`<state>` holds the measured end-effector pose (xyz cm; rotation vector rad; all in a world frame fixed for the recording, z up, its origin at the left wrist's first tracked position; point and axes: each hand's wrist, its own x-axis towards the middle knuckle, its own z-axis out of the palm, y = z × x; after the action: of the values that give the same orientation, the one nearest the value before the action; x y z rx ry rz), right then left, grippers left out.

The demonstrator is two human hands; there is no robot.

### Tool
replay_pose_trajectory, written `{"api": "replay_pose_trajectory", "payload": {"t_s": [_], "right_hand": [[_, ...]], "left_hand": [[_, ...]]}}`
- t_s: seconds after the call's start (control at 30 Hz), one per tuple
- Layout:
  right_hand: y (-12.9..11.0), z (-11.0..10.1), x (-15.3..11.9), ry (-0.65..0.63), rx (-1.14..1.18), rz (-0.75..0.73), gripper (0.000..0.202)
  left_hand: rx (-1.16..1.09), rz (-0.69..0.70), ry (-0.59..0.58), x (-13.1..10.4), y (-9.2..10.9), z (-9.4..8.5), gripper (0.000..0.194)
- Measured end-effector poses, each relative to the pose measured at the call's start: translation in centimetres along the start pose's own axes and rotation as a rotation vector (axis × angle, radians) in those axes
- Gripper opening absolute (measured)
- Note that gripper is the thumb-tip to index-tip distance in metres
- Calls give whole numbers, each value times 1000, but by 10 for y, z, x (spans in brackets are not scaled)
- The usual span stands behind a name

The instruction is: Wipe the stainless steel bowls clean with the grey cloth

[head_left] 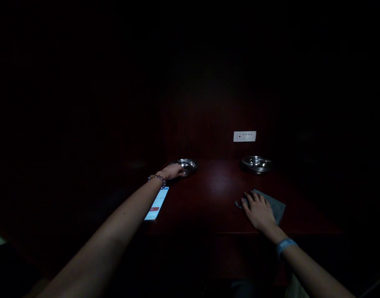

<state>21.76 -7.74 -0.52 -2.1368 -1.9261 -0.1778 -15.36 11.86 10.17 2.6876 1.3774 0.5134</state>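
The scene is very dark. My left hand [172, 170] reaches far forward and grips the near rim of a shiny metal dish [187, 165] on the dark red table [217, 194]. A beaded bracelet sits on that wrist. My right hand [258, 210] lies flat, fingers spread, on a grey cloth [275, 205] near the table's front right. A blue band circles that wrist. A second metal dish [257, 163] stands beyond the cloth, apart from both hands.
A lit phone [157, 203] lies face up on the table under my left forearm. A white socket plate [244, 136] is set in the dark wall behind the table. The table's front edge runs just below my right hand.
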Motion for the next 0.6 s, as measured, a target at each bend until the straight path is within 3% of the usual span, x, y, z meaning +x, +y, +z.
{"api": "replay_pose_trajectory", "payload": {"t_s": [0.1,0.27,0.47,0.6], "right_hand": [[0,1,0,-1,0,4,53],[0,1,1,7,17,0,53],[1,2,1,5,21,1,53],[2,2,1,4,29,4,53]], "left_hand": [[82,-75,-161,5,-4,-4,28],[-5,-92,-138,5,-13,-6,37],[-224,-82,-241,0,-22,-11,49],[-290,-120,-248,-2,-25,-16,50]]}}
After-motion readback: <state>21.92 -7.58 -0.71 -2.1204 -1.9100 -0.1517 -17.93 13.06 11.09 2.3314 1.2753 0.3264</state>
